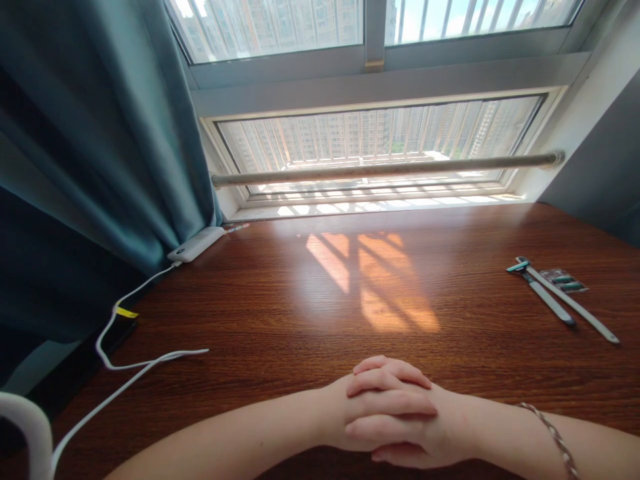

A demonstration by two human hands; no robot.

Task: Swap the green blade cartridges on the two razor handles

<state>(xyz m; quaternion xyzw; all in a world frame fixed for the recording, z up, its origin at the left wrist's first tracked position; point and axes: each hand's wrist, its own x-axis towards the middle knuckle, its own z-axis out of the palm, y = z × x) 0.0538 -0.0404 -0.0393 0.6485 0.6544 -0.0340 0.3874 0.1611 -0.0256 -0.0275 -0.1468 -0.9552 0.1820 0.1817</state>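
My left hand (336, 415) and my right hand (443, 420) are clasped together at the near edge of the brown wooden table (250, 293). Their fingers interlock and wrap round each other, and no object shows between them. Parts of the fingers and both palms are hidden by the clasp. A braided bracelet (553, 433) circles my right wrist. Farther off to the right lie a razor (550, 301) with a teal head and pale handle, and a slim white stick (580, 308) crossing it near the top. Neither is touched by my hands.
A small clear pack (564, 281) with dark pieces lies beside the white stick. At left, a white device (197, 245) rests against the blue curtain (150, 133), its white cable (103, 337) trailing along the table. A pipe (390, 169) crosses the window behind. Sunlight patches the tabletop.
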